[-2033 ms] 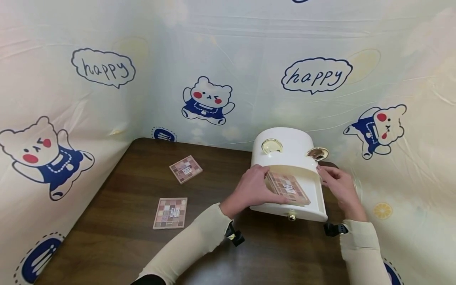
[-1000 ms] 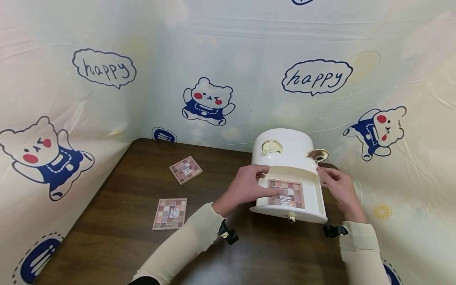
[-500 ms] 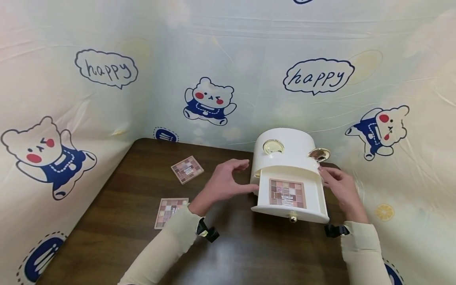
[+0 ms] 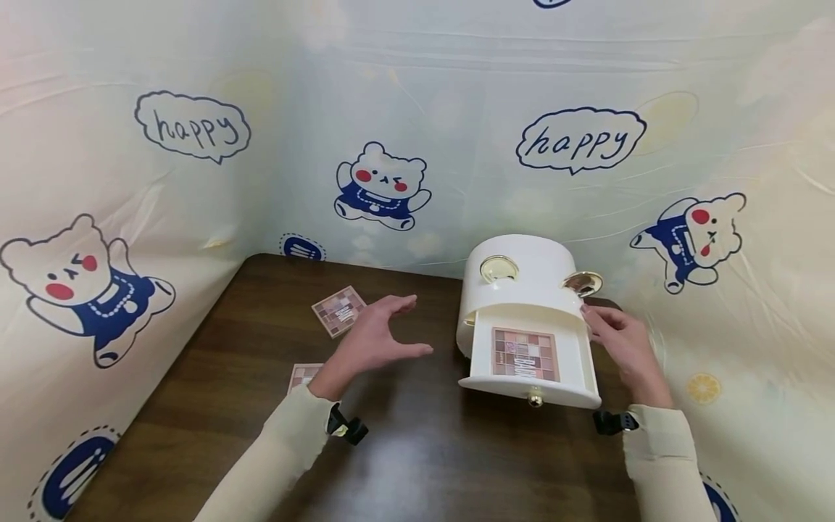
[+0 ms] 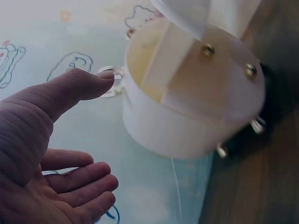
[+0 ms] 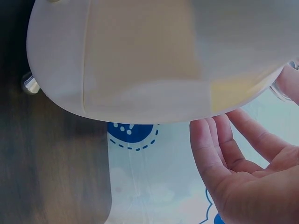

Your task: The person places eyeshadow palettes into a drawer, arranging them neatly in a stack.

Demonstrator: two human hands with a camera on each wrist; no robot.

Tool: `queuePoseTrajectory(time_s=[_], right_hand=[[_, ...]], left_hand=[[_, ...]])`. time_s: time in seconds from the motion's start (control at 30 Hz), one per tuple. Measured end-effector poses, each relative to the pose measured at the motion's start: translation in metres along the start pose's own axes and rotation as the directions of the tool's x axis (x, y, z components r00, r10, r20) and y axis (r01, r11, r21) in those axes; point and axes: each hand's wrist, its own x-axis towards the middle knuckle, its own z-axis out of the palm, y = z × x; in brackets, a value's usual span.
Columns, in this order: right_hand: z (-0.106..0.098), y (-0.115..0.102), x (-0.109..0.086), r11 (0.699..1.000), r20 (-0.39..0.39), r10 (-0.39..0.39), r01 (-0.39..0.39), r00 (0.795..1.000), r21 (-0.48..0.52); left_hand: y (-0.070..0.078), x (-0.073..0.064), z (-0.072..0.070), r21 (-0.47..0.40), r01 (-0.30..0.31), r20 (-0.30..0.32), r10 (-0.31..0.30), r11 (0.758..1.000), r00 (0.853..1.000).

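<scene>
A white rounded drawer box [image 4: 522,254] stands at the table's right with its drawer [image 4: 481,348] pulled out. In the drawer lies an eyeshadow palette [image 4: 524,355], face up. My right hand [image 4: 620,344] holds the box's right side edge, its fingertips [image 6: 202,135] on the outer wall and the thumb towards the front. My left hand [image 4: 372,341] hovers left of the box with thumb and fingers spread apart, holding nothing. Behind it lies a second palette [image 4: 335,312], partly covered by the hand. A third palette [image 4: 303,375] shows beside the left wrist, mostly hidden by the forearm.
The box has a gold ring [image 4: 499,268] on the front left, a raised gold piece [image 4: 583,283] on the right and a gold knob [image 4: 535,400] on the drawer. A printed curtain [image 4: 457,87] hangs behind the brown wooden table [image 4: 424,464].
The left hand has let go of the palette, which tilted in its grip before and now lies flat in the drawer. That hand has moved left, out of the drawer. The right hand stays put.
</scene>
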Motion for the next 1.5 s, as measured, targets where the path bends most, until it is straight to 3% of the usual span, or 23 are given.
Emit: queuePoseTrajectory(time_s=[0.3,0.63,0.97,1.3,1.5], right_hand=[[-0.001,0.001,0.0,1.0,-0.012,0.004,-0.004,1.0,0.005],[0.001,0.005,0.001,1.0,-0.002,-0.017,0.017,1.0,0.021],[0.0,0.006,0.002,1.0,-0.017,-0.018,0.018,1.0,0.023],[0.002,0.005,0.001,1.0,-0.019,-0.005,0.006,1.0,0.016],[0.001,0.005,0.001,1.0,-0.022,-0.004,0.004,1.0,0.007]], left_hand=[[-0.035,-0.019,-0.016,0.07,0.054,0.044,-0.057,0.996,0.997],[-0.08,-0.047,-0.031,0.11,0.159,-0.008,-0.159,0.981,0.987],[-0.12,-0.067,-0.036,0.158,0.239,0.02,-0.245,0.958,0.969],[-0.162,-0.082,-0.036,0.351,0.223,0.116,-0.278,0.91,0.954],[-0.177,-0.089,-0.035,0.398,0.218,0.153,-0.299,0.891,0.942]])
